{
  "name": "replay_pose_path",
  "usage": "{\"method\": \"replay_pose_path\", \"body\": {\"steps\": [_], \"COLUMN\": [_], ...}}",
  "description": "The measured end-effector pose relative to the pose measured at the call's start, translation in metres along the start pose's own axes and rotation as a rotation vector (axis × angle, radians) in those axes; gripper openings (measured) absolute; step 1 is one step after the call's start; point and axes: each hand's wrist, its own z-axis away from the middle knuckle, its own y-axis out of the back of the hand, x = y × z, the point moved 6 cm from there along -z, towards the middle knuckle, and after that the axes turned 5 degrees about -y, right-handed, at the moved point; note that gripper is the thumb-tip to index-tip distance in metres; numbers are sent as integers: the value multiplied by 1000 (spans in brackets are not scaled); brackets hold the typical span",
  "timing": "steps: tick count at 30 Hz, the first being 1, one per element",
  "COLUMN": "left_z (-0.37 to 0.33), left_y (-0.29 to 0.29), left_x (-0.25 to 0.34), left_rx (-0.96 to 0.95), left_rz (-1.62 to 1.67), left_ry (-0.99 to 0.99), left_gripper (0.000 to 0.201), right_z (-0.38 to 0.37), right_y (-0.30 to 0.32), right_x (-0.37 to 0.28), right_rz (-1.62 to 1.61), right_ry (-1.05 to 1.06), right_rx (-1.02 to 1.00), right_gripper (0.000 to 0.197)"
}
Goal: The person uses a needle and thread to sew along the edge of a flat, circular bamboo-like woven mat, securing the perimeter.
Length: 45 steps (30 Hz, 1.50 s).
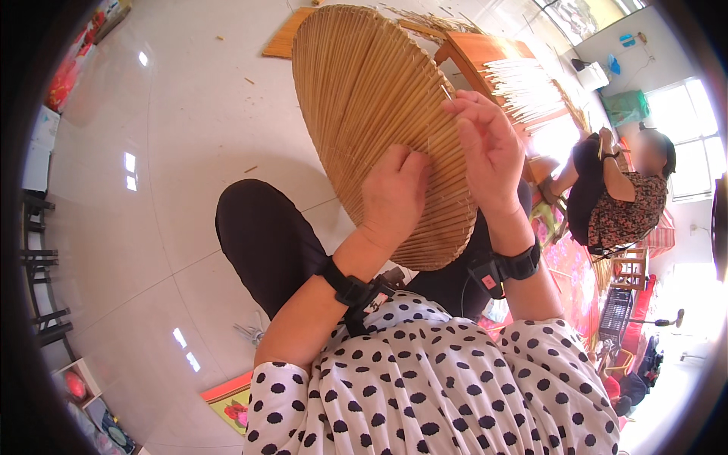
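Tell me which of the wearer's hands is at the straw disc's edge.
The right hand, at the rim of the disc; the left hand is farther in, against its face.

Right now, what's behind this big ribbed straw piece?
Around the straw piece, I see pale floor, a brown board and dark trousers. Its underside and whatever lies directly behind it are covered.

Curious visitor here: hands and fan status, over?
Left hand closed against fan. Right hand curled at fan's edge. Wooden table beyond, not blocking.
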Motion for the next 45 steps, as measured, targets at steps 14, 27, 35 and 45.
{"method": "replay_pose_path", "body": {"steps": [14,27,35,45], "left_z": [-3,-3,-12,-19], "left_y": [-6,31,27,45], "left_x": [-1,-8,-6,-6], "left_rx": [7,-405,-267,-33], "left_rz": [-14,429,1306,1194], "left_ry": [-10,296,467,453], "left_gripper": [10,5,7,27], "right_z": [-8,9,16,21], "right_y": [0,5,5,6], "right_x": [11,-6,-13,-13], "right_rz": [-125,132,161,223], "right_ry": [-66,5,44,141], "right_rx": [-1,39,-1,-5], "right_gripper": [7,3,9,13]}}
